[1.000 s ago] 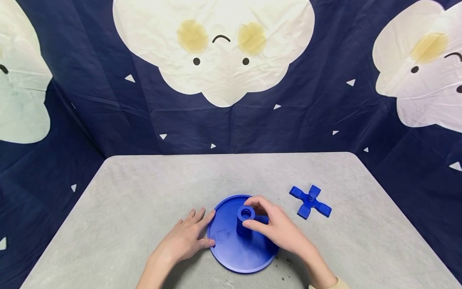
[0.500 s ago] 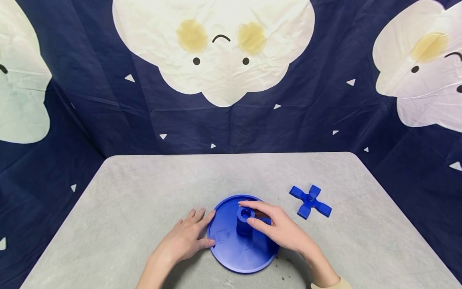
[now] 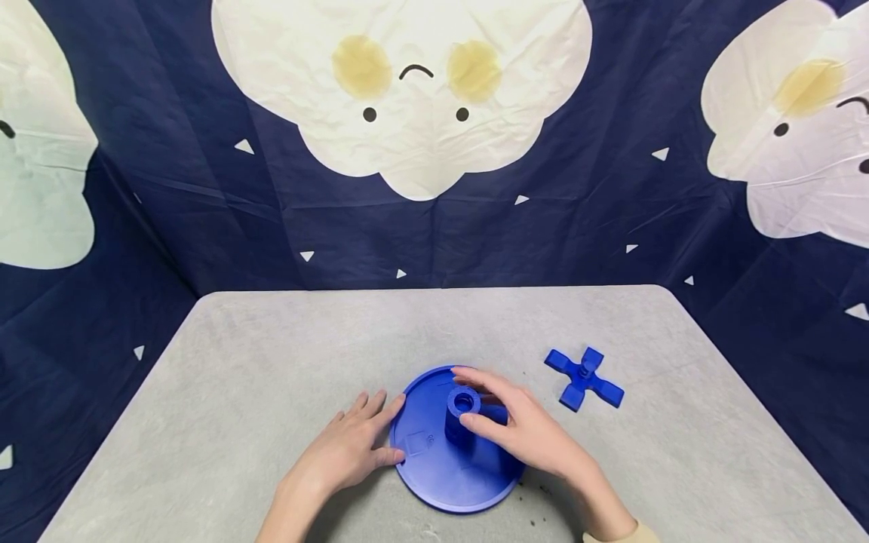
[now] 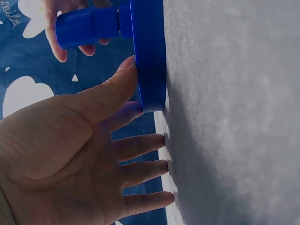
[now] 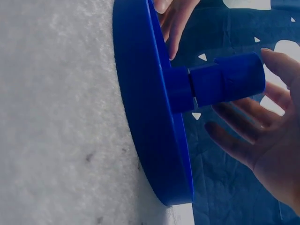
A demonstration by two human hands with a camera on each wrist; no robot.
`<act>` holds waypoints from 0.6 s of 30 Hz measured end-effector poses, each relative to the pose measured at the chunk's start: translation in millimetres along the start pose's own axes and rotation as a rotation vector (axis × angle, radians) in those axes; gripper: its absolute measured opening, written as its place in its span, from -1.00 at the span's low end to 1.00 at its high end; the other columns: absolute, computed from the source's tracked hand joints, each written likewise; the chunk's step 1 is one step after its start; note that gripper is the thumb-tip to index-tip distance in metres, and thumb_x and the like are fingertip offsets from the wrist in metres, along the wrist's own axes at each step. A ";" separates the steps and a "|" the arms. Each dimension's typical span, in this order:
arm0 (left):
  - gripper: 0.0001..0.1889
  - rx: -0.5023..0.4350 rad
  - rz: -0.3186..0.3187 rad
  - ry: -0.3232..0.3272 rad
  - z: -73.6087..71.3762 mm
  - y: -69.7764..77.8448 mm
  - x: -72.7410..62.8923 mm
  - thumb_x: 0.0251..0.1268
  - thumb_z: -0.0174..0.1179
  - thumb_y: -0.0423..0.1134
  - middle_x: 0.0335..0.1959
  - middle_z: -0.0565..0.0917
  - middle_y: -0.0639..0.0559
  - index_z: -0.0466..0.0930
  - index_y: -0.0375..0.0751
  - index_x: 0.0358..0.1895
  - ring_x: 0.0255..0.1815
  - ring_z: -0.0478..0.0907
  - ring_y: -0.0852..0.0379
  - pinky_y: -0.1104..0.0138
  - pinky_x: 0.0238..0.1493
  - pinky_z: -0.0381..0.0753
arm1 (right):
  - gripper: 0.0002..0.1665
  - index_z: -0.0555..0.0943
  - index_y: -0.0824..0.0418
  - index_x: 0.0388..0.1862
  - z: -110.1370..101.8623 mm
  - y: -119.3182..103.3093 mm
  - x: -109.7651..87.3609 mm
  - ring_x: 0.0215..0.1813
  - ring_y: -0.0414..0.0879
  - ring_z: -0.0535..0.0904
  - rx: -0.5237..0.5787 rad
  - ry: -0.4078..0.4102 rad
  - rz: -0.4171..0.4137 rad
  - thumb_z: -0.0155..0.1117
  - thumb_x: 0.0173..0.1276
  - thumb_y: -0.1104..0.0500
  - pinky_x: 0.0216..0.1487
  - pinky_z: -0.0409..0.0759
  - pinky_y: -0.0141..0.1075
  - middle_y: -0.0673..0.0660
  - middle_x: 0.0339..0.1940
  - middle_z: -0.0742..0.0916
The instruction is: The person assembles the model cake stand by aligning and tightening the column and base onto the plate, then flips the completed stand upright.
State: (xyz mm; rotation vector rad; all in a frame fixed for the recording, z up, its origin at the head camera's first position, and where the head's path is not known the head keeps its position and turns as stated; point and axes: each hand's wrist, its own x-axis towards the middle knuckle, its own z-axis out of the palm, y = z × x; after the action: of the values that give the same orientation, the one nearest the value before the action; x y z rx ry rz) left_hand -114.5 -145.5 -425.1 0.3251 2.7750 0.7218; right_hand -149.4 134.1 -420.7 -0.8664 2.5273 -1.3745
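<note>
Dark blue cloth with white clouds backs a grey table. The left hand, fingers spread, touches the left rim of a blue disc. The right hand curls loosely round the blue tube upright at its middle. A blue cross lies far right.

The head view is brightly and evenly lit; the worktop is rendered pale, and soft shadows are cast on it at the lower centre. A faint sheen is caught by the blue disc. Both wrist views are dimmer: the worktop is blurred in close foreground, a diffuse shadow is thrown across it at lower centre left-wrist, and fingers are darkened at right in the other.
</note>
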 end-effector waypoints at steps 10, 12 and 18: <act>-0.18 0.002 -0.007 -0.007 -0.1 0.0 0.7 0.26 0.39 0.08 0.60 0.29 -0.32 0.34 -0.07 0.56 0.65 0.08 -0.44 -0.42 0.52 0.12 | -0.54 0.54 -0.25 0.25 2.2 -2.5 1.3 0.21 -0.24 0.67 -0.015 0.025 0.080 0.38 0.41 -0.17 0.30 0.67 -0.08 -0.28 0.18 0.68; -0.18 0.003 -0.007 -0.007 -0.1 0.1 0.5 0.26 0.39 0.08 0.60 0.29 -0.32 0.34 -0.07 0.56 0.65 0.08 -0.43 -0.42 0.52 0.12 | -0.50 0.53 -0.23 0.23 3.0 -2.9 1.4 0.20 -0.23 0.67 -0.036 0.040 0.093 0.43 0.37 -0.17 0.31 0.66 -0.06 -0.29 0.16 0.68; -0.18 0.005 0.000 -0.003 0.0 0.0 0.5 0.26 0.39 0.08 0.59 0.29 -0.33 0.34 -0.07 0.56 0.64 0.09 -0.44 -0.42 0.51 0.14 | -0.40 0.39 -0.34 0.46 0.4 -0.5 0.9 0.37 -0.18 0.59 0.018 -0.001 0.046 0.30 0.50 -0.11 0.40 0.60 -0.10 -0.05 0.40 0.65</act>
State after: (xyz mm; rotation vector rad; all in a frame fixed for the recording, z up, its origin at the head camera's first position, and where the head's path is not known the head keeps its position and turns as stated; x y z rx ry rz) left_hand -115.0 -145.4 -425.2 0.3264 2.7745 0.7142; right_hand -149.8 133.1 -420.5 -0.8006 2.5135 -1.3810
